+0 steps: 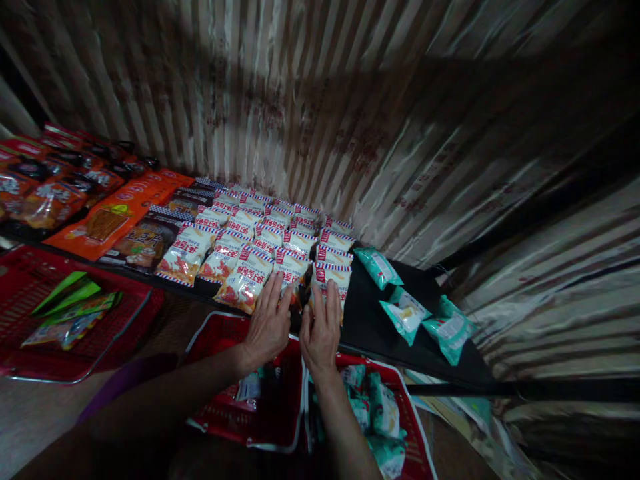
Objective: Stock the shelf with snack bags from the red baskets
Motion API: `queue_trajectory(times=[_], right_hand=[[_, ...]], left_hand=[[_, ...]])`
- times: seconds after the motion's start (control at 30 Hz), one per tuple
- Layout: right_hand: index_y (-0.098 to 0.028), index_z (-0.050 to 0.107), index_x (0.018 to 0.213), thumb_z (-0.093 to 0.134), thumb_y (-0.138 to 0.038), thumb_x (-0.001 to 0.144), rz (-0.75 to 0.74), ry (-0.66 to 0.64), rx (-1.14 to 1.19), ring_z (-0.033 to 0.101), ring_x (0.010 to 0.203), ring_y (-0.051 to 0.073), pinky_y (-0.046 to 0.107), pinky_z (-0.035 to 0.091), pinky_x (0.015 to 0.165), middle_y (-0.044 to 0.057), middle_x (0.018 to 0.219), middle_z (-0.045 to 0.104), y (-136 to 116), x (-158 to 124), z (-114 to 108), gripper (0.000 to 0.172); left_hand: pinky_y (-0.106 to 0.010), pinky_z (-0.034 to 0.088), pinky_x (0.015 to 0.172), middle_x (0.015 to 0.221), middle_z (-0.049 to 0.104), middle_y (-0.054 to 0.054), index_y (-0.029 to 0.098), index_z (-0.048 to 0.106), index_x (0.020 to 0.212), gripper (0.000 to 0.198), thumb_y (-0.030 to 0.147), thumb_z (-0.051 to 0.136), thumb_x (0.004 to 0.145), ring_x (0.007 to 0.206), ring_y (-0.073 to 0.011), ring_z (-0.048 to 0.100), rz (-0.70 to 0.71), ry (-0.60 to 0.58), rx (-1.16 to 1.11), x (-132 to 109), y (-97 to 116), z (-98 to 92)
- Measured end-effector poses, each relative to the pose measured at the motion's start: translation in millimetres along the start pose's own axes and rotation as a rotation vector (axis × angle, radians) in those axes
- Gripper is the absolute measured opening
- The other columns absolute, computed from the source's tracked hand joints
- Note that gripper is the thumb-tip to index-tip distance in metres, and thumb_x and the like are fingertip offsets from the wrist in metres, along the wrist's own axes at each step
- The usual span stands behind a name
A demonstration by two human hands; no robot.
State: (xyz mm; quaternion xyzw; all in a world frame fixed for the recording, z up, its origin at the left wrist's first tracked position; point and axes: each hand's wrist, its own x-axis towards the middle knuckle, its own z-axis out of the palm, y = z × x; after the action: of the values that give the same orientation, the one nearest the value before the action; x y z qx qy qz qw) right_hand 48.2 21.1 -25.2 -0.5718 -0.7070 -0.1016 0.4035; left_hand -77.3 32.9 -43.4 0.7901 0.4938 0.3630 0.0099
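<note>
Rows of white snack bags (245,279) with red lettering and striped edges lie on a black shelf (367,320). My left hand (270,323) rests its outstretched fingers on the lower part of a front-row snack bag (291,265). Beside it, my right hand (321,333) lies with straight fingers against the rightmost front snack bag (331,272). Neither hand is wrapped round a bag. To the right, three teal snack bags (405,313) lie loosely on the same shelf.
Below the shelf stand a red basket (220,327) with a few packets and another red basket (413,427) holding teal bags. A third red basket (125,337) with green packets is at left. Orange packets (120,210) fill the shelf's left end. Corrugated sheeting (320,100) rises behind.
</note>
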Motion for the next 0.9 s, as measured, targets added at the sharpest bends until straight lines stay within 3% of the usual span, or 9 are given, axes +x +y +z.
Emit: queue_trajectory(times=[0.13, 0.33, 0.63, 0.9], right_hand=[[-0.015, 0.039, 0.138, 0.030, -0.027, 0.095, 0.080, -0.131, 0.139, 0.024, 0.140, 0.023, 0.050, 0.031, 0.110, 0.015, 0.150, 0.028, -13.4, 3.7, 13.8, 0.045], [-0.012, 0.040, 0.137, 0.026, -0.035, 0.096, 0.201, -0.238, 0.227, 0.034, 0.136, 0.022, 0.049, 0.032, 0.110, 0.016, 0.143, 0.042, -14.4, 7.3, 28.2, 0.050], [-0.016, 0.034, 0.141, 0.026, -0.034, 0.096, 0.187, -0.231, 0.185, 0.023, 0.141, 0.022, 0.049, 0.026, 0.112, 0.012, 0.152, 0.026, -12.4, 14.4, 28.9, 0.050], [-0.017, 0.029, 0.144, 0.028, -0.027, 0.095, 0.126, -0.274, 0.166, 0.023, 0.141, 0.020, 0.047, 0.029, 0.111, 0.013, 0.152, 0.025, 3.2, 13.9, 43.8, 0.050]], left_hand=[[-0.051, 0.029, 0.111, 0.152, 0.018, -0.021, 0.008, 0.023, 0.142, 0.053, 0.014, 0.035, 0.090, 0.143, -0.0270, 0.004, 0.016, 0.004, -0.070, -2.9, -4.7, 7.5], [-0.046, 0.033, 0.111, 0.149, 0.027, -0.020, 0.009, 0.011, 0.145, 0.055, 0.019, 0.027, 0.094, 0.142, -0.0227, 0.015, -0.007, -0.026, -0.171, -2.1, -8.5, 13.8], [-0.054, 0.026, 0.112, 0.151, 0.017, -0.023, 0.010, 0.001, 0.146, 0.067, 0.016, 0.036, 0.089, 0.143, -0.0270, 0.005, -0.021, -0.004, -0.187, -11.9, -3.7, 18.6], [-0.054, 0.029, 0.110, 0.152, 0.014, -0.022, 0.012, -0.001, 0.146, 0.071, 0.007, 0.034, 0.085, 0.143, -0.0264, 0.006, -0.022, -0.036, -0.235, -18.0, -6.7, 25.9]])
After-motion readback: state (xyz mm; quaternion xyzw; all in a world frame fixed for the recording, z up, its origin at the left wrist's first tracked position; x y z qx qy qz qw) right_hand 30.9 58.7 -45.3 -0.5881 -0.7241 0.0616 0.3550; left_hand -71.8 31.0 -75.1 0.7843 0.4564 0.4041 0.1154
